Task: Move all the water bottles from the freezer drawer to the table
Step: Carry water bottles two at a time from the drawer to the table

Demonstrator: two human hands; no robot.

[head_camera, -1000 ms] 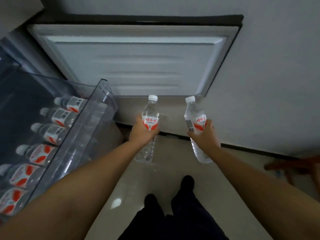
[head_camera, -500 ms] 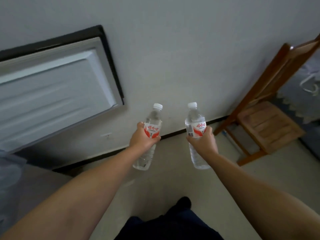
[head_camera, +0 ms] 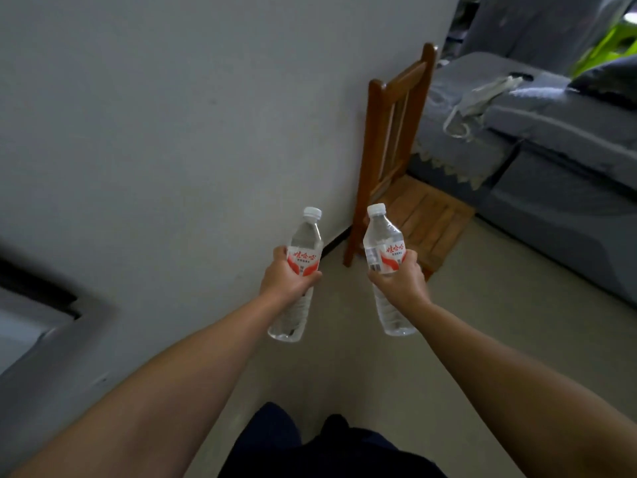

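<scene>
We face a plain grey painted wall (head_camera: 172,115), with a grey upholstered sofa (head_camera: 551,160) off to the right and a beige tiled floor (head_camera: 344,339) running ahead between them. A brown wooden slatted chair (head_camera: 396,139) stands against the wall just beside the sofa, and the white inner face of the open freezer door (head_camera: 24,326) shows at the left edge; neither the drawer nor the table is in view.

Our left hand (head_camera: 287,279) has its fingers curled round the red-and-white label of a clear plastic water bottle with a white cap (head_camera: 303,251). Our right hand (head_camera: 400,281) wraps a second clear plastic water bottle of the same kind (head_camera: 384,243) the same way. Both bottles are roughly upright, held apart in the air in front of us.

We judge this the carrying step. To do it well we should keep the grips at the labels firm, as cold bottles may be slippery, hold them apart, steer clear of the chair, and find the table before lowering either.
</scene>
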